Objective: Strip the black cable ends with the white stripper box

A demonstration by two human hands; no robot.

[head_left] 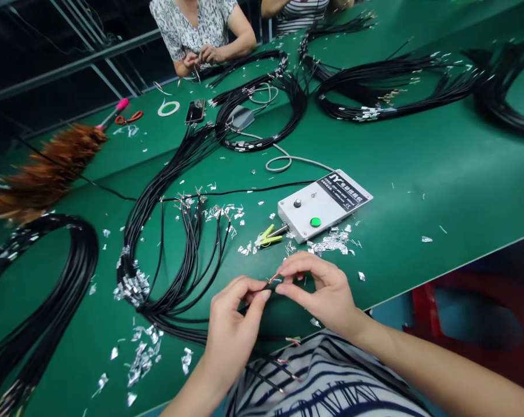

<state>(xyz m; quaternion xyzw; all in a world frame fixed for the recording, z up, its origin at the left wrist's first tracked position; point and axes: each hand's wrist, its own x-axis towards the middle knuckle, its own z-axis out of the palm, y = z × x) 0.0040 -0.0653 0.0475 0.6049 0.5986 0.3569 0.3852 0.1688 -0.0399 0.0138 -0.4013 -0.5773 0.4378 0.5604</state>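
Both of my hands meet at the lower middle of the frame, just above the near edge of the green surface [418,174]. My left hand [233,315] pinches the end of one black cable [268,285] between thumb and forefinger. My right hand [327,292] closes its thumb and forefinger on the very tip, where thin coloured wires [276,278] fan out of the jacket. The other fingers of each hand are curled loosely. The cable end sits right between my two sets of fingertips and touches both. I judge that I hold it this close and this high so that I can see the fine strands and keep them apart.

From my left hand the cable runs back toward the big bundle of black cables [179,255] looped to the left of centre. Their stripped ends point toward me, I think so that each comes easily to hand. Just beyond my right hand lie foil scraps [331,242], and past them a white control box [323,204] with a green button [315,222] and a yellow-green clip [268,236] at its left end, all near enough to reach.

At the upper left lie a feather duster [44,174], red scissors [129,119], a tape roll [168,108] and a phone [195,110]. At the top of the frame a co-worker's hands [201,56] hold something small, well apart from mine.
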